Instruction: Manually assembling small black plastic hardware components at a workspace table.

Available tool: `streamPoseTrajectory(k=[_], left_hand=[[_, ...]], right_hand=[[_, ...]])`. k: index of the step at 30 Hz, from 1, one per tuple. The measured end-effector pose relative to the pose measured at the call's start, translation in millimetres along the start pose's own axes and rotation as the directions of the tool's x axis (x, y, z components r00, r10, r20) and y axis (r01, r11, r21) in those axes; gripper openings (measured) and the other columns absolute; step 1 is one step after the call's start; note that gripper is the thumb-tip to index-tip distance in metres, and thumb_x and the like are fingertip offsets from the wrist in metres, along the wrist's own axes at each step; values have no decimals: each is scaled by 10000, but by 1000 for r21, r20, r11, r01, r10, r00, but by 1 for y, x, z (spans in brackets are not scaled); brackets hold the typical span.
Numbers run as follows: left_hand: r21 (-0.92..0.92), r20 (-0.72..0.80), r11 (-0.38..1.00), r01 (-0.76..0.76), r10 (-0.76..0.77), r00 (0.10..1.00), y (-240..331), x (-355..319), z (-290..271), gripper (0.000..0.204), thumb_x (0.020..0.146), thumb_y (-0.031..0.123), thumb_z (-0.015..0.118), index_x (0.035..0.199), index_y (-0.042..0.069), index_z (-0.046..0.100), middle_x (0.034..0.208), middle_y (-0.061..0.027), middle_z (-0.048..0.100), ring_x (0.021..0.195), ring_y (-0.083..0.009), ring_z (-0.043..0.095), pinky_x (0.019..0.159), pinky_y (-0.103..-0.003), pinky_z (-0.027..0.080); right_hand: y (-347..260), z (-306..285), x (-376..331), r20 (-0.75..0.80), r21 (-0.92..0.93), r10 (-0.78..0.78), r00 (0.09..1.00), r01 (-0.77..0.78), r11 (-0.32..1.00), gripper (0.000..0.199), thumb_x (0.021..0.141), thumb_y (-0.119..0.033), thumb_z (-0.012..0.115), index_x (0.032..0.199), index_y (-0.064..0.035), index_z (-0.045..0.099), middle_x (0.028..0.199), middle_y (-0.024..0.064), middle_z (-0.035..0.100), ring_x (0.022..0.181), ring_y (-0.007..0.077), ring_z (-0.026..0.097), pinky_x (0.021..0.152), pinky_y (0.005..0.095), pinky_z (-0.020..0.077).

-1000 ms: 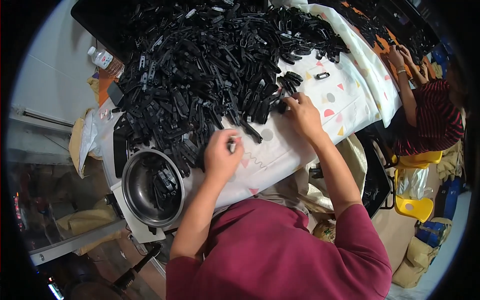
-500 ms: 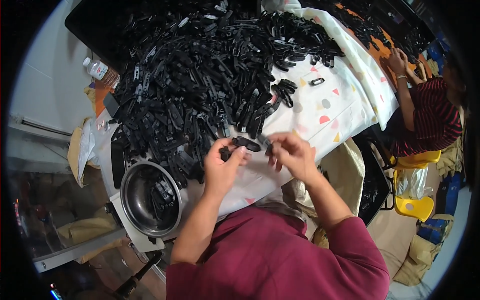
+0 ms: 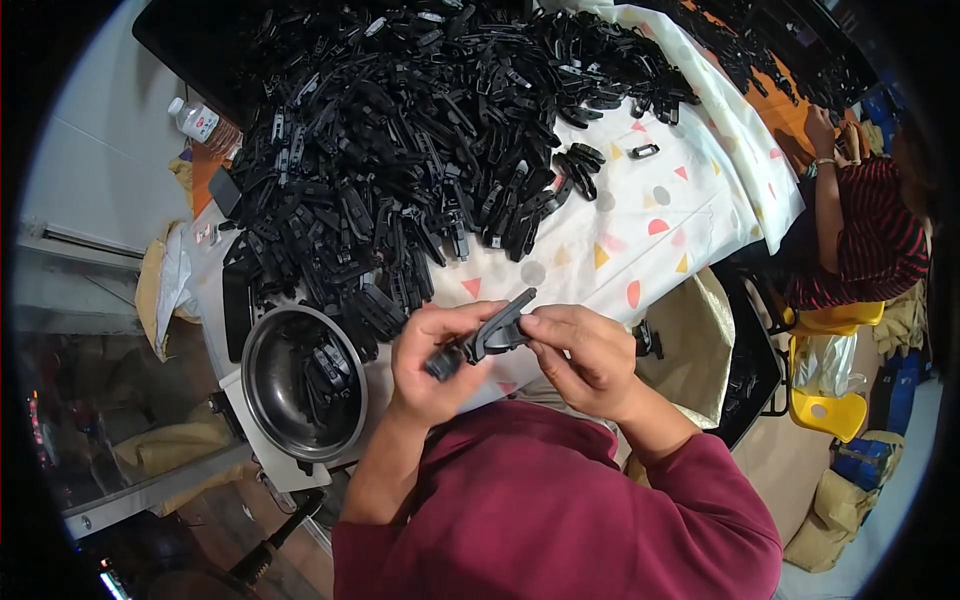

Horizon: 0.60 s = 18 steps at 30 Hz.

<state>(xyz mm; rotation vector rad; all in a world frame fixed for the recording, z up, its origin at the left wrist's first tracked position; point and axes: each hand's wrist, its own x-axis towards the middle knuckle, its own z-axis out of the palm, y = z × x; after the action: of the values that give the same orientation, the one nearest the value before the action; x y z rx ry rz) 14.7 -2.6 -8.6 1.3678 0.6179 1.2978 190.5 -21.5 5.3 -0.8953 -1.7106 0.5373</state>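
Note:
Above my lap, at the near edge of the table, both hands work on one long black plastic part, tilted with its upper end to the right. My left hand is closed around its lower left side. A second dark piece shows between the fingers of that hand. With thumb and fingers pinched, my right hand grips the right side of the part. Whether a smaller piece sits under those fingertips is hidden. Beyond my hands lies a big heap of similar black parts.
A steel bowl with several black parts stands at the left. A patterned white cloth covers the table. Below its right edge hangs an open pale sack. A bottle stands far left; a co-worker sits at the right.
Both hands have come closer to my body and to each other. The black part has turned from nearly level to steeply tilted, and my right fingers, apart from it before, now touch it.

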Motion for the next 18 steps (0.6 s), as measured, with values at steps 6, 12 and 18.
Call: streamPoseTrajectory(k=[6, 12, 18], left_hand=[[-18, -30, 999, -40, 39, 999, -6, -5, -1, 342, 744, 115, 716, 992, -20, 522, 1041, -218, 584, 917, -242, 586, 833, -326, 454], [-335, -46, 933, 130, -154, 987, -7, -5, -2, 429, 733, 231, 737, 1004, -13, 512, 988, -194, 576, 665, -131, 535, 554, -219, 427], [-397, -61, 886, 240, -286, 956, -13, -7, -3, 462, 700, 249, 761, 999, -31, 548, 970, -150, 615, 890, -209, 603, 807, -311, 474]], right_hand=[[-6, 2, 3, 16, -151, 14, 1000, -11, 988, 350, 748, -5, 635, 1083, 50, 550, 877, 159, 588, 745, 236, 586, 645, 286, 490], [-3, 9, -4, 74, -89, 54, 996, -48, 995, 274, 736, -94, 680, 930, 37, 536, 828, 150, 585, 644, 267, 566, 558, 312, 461], [5, 18, -18, 21, -145, 43, 999, -39, 989, 257, 743, -137, 695, 896, 13, 553, 776, 109, 583, 601, 244, 564, 522, 308, 448]])
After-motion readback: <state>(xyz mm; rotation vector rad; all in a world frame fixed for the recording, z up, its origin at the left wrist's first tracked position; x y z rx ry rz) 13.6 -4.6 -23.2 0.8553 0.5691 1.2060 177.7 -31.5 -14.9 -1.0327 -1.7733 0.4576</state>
